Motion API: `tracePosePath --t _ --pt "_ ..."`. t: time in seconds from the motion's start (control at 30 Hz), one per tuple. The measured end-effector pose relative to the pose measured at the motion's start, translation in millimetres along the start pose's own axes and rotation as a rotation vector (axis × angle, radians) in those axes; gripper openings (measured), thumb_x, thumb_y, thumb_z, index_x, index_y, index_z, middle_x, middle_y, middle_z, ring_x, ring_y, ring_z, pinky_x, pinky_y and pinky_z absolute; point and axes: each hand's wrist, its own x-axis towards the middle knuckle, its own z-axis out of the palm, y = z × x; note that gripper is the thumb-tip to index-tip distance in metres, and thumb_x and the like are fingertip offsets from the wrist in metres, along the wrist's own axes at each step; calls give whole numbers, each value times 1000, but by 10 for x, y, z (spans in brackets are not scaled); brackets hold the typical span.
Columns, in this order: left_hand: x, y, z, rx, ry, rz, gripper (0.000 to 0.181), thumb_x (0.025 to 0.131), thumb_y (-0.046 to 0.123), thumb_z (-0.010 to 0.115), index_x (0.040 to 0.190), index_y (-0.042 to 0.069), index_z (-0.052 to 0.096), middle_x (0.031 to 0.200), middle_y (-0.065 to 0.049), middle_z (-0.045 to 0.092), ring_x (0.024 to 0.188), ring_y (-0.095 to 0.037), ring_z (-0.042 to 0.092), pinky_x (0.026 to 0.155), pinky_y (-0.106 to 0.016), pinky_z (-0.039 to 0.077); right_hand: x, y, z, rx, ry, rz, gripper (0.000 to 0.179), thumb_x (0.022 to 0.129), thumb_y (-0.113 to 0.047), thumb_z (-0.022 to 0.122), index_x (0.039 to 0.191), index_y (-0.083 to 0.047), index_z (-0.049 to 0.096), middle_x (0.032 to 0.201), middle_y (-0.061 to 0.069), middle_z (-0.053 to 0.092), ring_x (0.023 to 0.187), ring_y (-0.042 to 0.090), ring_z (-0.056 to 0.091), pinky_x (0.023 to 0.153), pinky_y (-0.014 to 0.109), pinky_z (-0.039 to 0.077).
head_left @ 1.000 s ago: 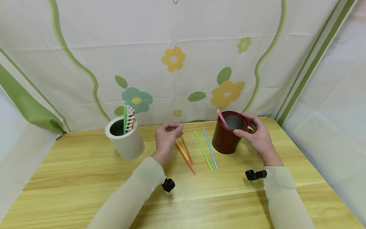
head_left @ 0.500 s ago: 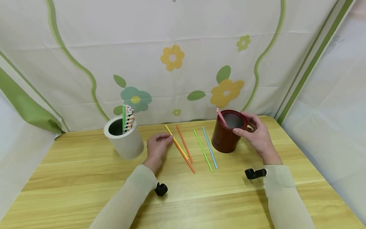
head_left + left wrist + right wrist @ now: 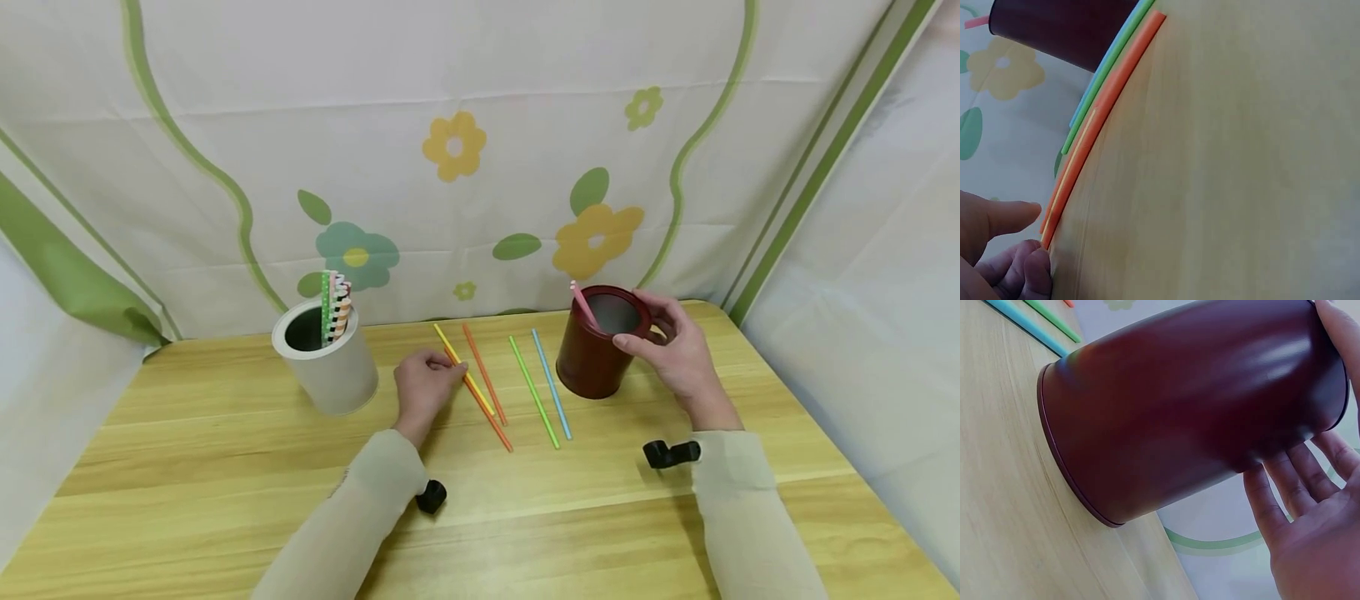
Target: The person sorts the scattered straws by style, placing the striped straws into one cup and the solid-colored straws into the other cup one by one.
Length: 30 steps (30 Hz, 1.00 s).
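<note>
Dark red cup (image 3: pixel 588 362): no readable text
Loose sticks (image 3: pixel 534 392): no legible lettering
White cup (image 3: pixel 341 379): no readable label
Cloth backdrop (image 3: pixel 525 50): no legible words or numbers

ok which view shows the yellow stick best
The head view, with most of the yellow stick in plain sight. Left wrist view shows a thin strip beside an orange stick; right wrist view, none.

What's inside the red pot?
Something pink and thin, maybe a straw, pokes out by the left rim; I can't tell if there's more than one. You can see grey inner wall. The red pot's front hides its bottom.
</note>
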Motion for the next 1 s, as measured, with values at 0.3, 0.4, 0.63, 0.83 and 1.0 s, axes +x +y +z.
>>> tracePosePath --t 0.3,0.4,0.63,0.83,1.0 --pt "92 67 79 189 -36 -77 22 91 24 88 81 8 76 85 -7 76 75 -21 64 66 -31 53 3 -6 8 0 5 -2 70 94 -9 84 156 -13 52 141 -14 58 125 5 57 98 6 52" --pt "111 103 72 230 -58 -91 23 91 25 88 79 8 77 83 -7 77 71 -19 63 61 -28 48 9 -1 15 7 5 -6 69 94 -8 84 156 -13 52 141 -14 59 126 5 57 98 7 52" --pt "146 144 78 277 -85 -138 20 91 25 86 79 10 81 87 -6 80 73 -20 66 62 -29 49 9 -2 17 12 6 -7 69 95 -8 83 156 -13 52 141 -14 58 126 6 57 98 7 52" --pt "146 150 70 240 -87 -164 17 92 24 84 85 9 83 95 -8 82 79 -22 70 66 -31 53 2 -6 17 12 9 -1 69 94 -9 84 156 -13 52 141 -15 59 126 5 57 98 7 52" --pt "142 130 60 156 -71 -208 15 93 25 84 92 9 83 102 -8 82 85 -21 69 74 -34 57 -1 -6 17 9 9 1 69 95 -9 84 156 -14 52 141 -15 59 126 5 57 98 6 52"
